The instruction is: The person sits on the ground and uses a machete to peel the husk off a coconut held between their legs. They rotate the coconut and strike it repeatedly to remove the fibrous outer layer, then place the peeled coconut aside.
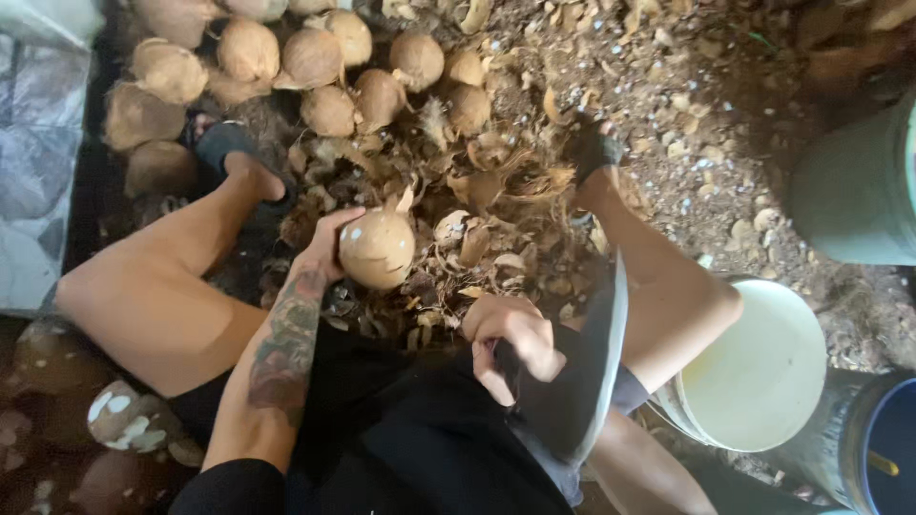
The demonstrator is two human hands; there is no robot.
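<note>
Brown and husked smooth, the coconut sits in front of me between my knees, just above the litter of husk scraps on the dirt floor. My left hand wraps its far-left side, fingers curled around the shell and holding it. My right hand is closed tight on the handle of a large dark knife, down close to my lap. From the right hand, the coconut lies forward and to the left, near but not touching the blade. The blade's long axis runs from the handle up and away toward my right knee, its tip pointing forward, so it stands to the right of the nut and roughly alongside it. The left hand is plainly the nearer one, since it is already on the shell; the right is a short way back.

Counting: I see one coconut in hand, one knife, and two hands, both full. Behind the scraps lies a heap of unworked coconuts; I make out about fifteen, though those at the top edge are cut off and I cannot fix the number. At right stands one white bucket, one green container beyond it, and one blue-rimmed container at the corner.
</note>
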